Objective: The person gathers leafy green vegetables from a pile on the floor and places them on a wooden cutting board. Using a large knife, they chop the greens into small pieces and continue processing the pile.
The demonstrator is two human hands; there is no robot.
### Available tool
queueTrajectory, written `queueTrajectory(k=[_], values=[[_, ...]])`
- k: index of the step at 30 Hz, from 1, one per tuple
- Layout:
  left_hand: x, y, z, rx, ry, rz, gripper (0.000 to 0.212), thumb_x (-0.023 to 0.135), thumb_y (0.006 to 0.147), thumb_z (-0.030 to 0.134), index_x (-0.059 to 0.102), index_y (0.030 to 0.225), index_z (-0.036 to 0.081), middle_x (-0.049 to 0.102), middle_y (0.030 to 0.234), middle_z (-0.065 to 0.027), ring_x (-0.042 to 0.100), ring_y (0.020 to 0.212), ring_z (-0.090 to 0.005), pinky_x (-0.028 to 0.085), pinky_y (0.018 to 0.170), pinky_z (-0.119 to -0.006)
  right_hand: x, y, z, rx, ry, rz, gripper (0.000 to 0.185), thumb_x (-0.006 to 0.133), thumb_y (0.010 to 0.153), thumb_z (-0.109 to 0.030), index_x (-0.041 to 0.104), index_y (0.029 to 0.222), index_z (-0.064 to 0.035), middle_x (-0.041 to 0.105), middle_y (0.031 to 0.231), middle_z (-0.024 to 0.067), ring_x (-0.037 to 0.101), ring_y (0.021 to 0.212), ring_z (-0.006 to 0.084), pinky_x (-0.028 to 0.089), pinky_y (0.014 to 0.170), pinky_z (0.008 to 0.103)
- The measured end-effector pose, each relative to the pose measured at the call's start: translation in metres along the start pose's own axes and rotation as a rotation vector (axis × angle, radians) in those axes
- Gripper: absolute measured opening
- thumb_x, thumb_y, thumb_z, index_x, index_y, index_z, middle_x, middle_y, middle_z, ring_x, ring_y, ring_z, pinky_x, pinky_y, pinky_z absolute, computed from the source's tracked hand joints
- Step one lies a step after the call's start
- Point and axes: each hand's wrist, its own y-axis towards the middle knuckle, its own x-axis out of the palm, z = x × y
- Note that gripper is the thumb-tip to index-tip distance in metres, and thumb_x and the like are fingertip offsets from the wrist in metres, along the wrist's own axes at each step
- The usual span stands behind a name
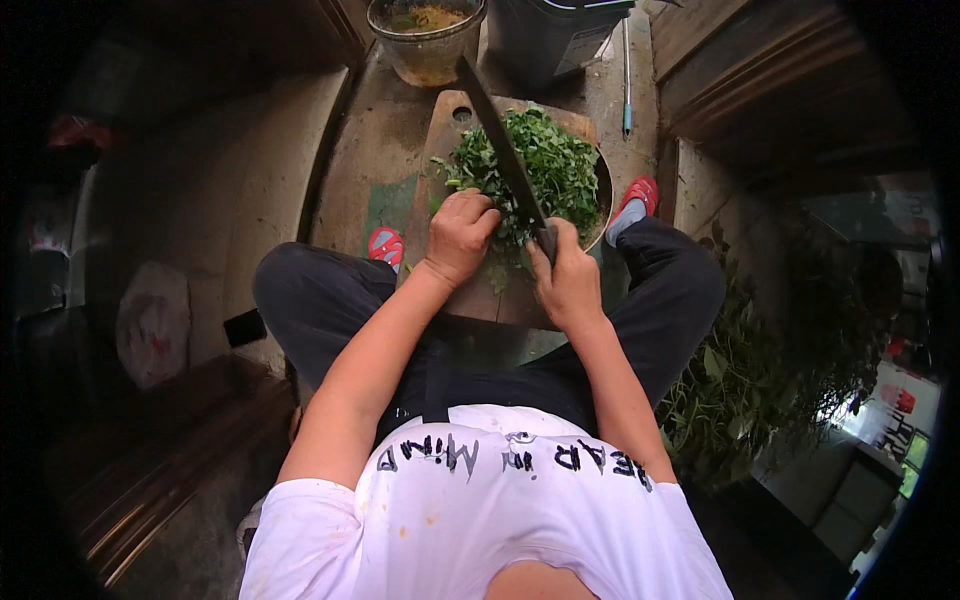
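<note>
My right hand (568, 279) is closed around the handle of a long-bladed knife (504, 146), whose dark blade points away over a heap of chopped leafy greens (559, 161). The greens lie on a wooden chopping board (448, 124) with a round hole near its far left corner. At the near left edge of the heap, my left hand (460, 234) rests with its fingers curled. Whether greens are pinched under those fingers cannot be seen. A round rim (609, 214) shows at the board's right side, partly hidden by the greens and board.
Beyond the board stand a clear plastic bucket (427, 56) with brownish contents and a dark container (525, 45). A thin rod (627, 82) lies at the far right. Leafy stems (720, 382) are piled beyond my right knee. My feet in red shoes flank the board.
</note>
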Motion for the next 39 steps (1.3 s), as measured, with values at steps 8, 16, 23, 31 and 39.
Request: queueTrajectory(k=[8, 16, 23, 31, 39], values=[[-0.006, 0.005, 0.001, -0.109, -0.102, -0.030, 0.026, 0.065, 0.072, 0.000, 0.062, 0.096, 0.009, 0.061, 0.097, -0.0092, 0.062, 0.093, -0.0315, 0.050, 0.079, -0.040, 0.027, -0.004, 0.026, 0.079, -0.132, -0.093, 0.039, 0.066, 0.088, -0.015, 0.045, 0.118, -0.0046, 0.065, 0.085, 0.0210, 0.063, 0.074, 0.0437, 0.049, 0.060, 0.0472], [-0.002, -0.005, -0.010, -0.383, -0.164, 0.077, 0.018, 0.070, 0.068, -0.002, 0.066, 0.083, 0.008, 0.064, 0.088, -0.0068, 0.062, 0.089, -0.0285, 0.050, 0.078, -0.037, 0.020, -0.013, 0.006, -0.023, 0.070, 0.088, 0.036, 0.064, 0.089, -0.021, 0.046, 0.117, -0.0064, 0.066, 0.087, 0.0213, 0.063, 0.075, 0.0432, 0.049, 0.062, 0.0482], [-0.007, -0.017, -0.006, -0.247, -0.105, 0.089, 0.022, 0.069, 0.067, -0.004, 0.065, 0.084, 0.010, 0.063, 0.092, -0.0054, 0.060, 0.089, -0.0291, 0.050, 0.074, -0.038, 0.011, -0.006, -0.013, -0.059, 0.035, 0.048, 0.040, 0.067, 0.087, -0.021, 0.046, 0.117, -0.0062, 0.066, 0.086, 0.0207, 0.063, 0.073, 0.0423, 0.050, 0.061, 0.0480], [-0.011, -0.019, -0.002, -0.301, -0.087, -0.003, 0.019, 0.067, 0.066, -0.004, 0.064, 0.080, 0.009, 0.060, 0.087, -0.0046, 0.059, 0.088, -0.0272, 0.050, 0.073, -0.038, 0.029, -0.003, 0.007, 0.048, -0.126, -0.107, 0.039, 0.062, 0.090, -0.027, 0.047, 0.119, -0.0064, 0.066, 0.086, 0.0206, 0.064, 0.072, 0.0416, 0.050, 0.061, 0.0484], [-0.010, -0.026, -0.002, -0.307, -0.088, 0.028, 0.024, 0.066, 0.066, -0.003, 0.062, 0.086, 0.010, 0.058, 0.093, -0.0064, 0.057, 0.092, -0.0293, 0.049, 0.077, -0.039, 0.035, -0.011, 0.001, -0.062, 0.030, -0.013, 0.038, 0.065, 0.088, -0.021, 0.046, 0.117, -0.0050, 0.065, 0.086, 0.0221, 0.063, 0.072, 0.0426, 0.050, 0.061, 0.0493]])
